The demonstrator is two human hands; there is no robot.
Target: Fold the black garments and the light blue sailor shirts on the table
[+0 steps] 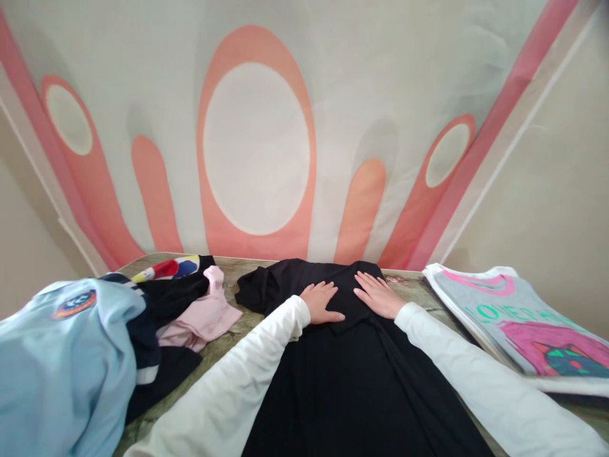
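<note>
A black garment [328, 387], which looks like a T-shirt, lies spread over the middle of the table, with a short sleeve bunched at its far left. Flat on its upper part rests my left hand [321, 303], fingers stretched out and pointing right. My right hand [377, 294] presses near the garment's far right edge, its fingers also extended and pointing up and left. Neither hand grips the cloth. White long sleeves cover both forearms and hide part of the garment's sides.
To the left is a loose heap with a light blue garment [66, 374], a pink one [207, 315] and dark clothes. A stack of folded shirts, topped by a grey printed shirt [518, 311], lies at right. Behind the wood-patterned table [228, 270] stands a decorated wall [333, 127].
</note>
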